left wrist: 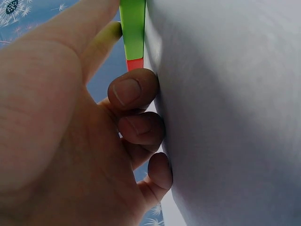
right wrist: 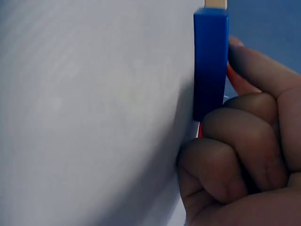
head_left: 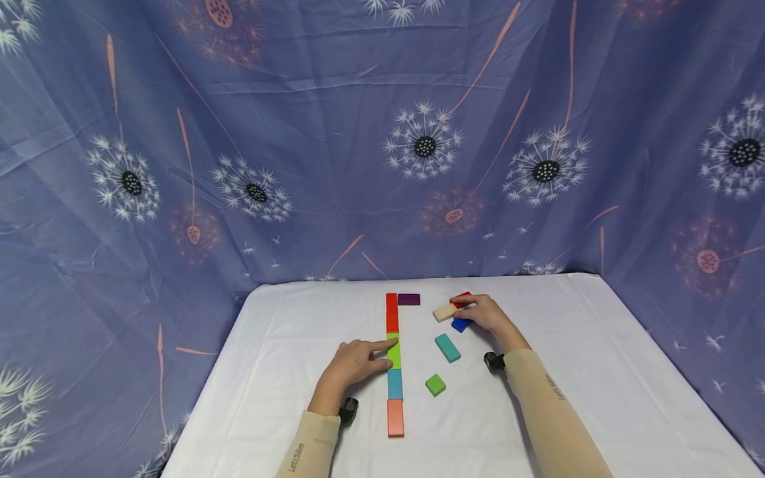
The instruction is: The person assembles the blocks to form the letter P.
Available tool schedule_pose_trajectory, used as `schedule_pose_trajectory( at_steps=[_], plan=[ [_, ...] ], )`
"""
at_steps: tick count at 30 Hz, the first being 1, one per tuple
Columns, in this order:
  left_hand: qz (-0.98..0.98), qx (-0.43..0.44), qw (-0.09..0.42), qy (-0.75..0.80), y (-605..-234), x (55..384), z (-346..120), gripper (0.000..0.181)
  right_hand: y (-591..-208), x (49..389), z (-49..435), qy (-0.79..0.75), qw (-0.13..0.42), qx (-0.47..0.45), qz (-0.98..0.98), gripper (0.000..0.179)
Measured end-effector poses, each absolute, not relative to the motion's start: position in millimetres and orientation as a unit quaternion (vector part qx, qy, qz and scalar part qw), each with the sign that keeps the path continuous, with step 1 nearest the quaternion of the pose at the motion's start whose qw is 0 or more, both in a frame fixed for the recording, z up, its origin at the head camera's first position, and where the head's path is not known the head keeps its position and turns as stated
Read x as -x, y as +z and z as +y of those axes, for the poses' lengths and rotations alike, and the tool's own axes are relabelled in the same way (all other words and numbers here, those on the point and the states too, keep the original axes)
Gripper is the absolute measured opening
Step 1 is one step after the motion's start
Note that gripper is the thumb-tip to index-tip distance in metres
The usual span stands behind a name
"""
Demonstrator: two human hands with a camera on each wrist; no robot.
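Observation:
A straight row of coloured blocks runs up the table in the head view: red (head_left: 392, 313), lime green (head_left: 394, 358), light blue (head_left: 395, 384) and salmon (head_left: 396, 418). My left hand (head_left: 354, 362) lies along its left side, the straight index finger and the thumb touching the green block (left wrist: 133, 30); the other fingers bend against the cloth. My right hand (head_left: 489, 315) pinches the right end of a beige block (head_left: 444, 313) between thumb and index finger, the contact hidden in the right wrist view. A dark blue block (right wrist: 210, 63) and another red block (head_left: 462, 298) lie close by that hand.
A purple block (head_left: 409, 299) sits beside the row's far end. Right of the row lie a teal block (head_left: 447, 348) and a small green block (head_left: 435, 385). The white-covered table (head_left: 287, 332) meets a blue patterned curtain (head_left: 335, 166) at its back edge.

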State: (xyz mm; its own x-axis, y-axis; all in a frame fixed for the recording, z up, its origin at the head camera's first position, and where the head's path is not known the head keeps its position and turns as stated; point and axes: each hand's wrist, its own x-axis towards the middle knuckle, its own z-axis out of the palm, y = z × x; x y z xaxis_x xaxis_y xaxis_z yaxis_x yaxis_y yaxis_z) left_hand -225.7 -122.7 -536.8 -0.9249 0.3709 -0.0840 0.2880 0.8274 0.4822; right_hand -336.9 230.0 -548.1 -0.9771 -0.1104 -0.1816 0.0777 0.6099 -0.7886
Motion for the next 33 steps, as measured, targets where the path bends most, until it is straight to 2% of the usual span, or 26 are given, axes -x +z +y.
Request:
schedule_pose_trajectory(
  at_steps=[6, 15, 33],
  plan=[
    [0.953, -0.171, 0.089, 0.231, -537.4, 225.9, -124.4, 0.052, -547.1, 335.6, 226.8, -0.434, 0.113, 0.028, 0.894, 0.044],
    [0.953, -0.173, 0.087, 0.233, -538.5, 224.8, -123.6, 0.053, -546.7, 333.5, 218.8, -0.424, 0.092, 0.023, 0.9, 0.047],
    [0.954, -0.178, 0.084, 0.228, -536.0, 225.1, -121.0, 0.053, -548.9, 331.8, 217.7, -0.434, 0.075, -0.017, 0.898, 0.034]
  ],
)
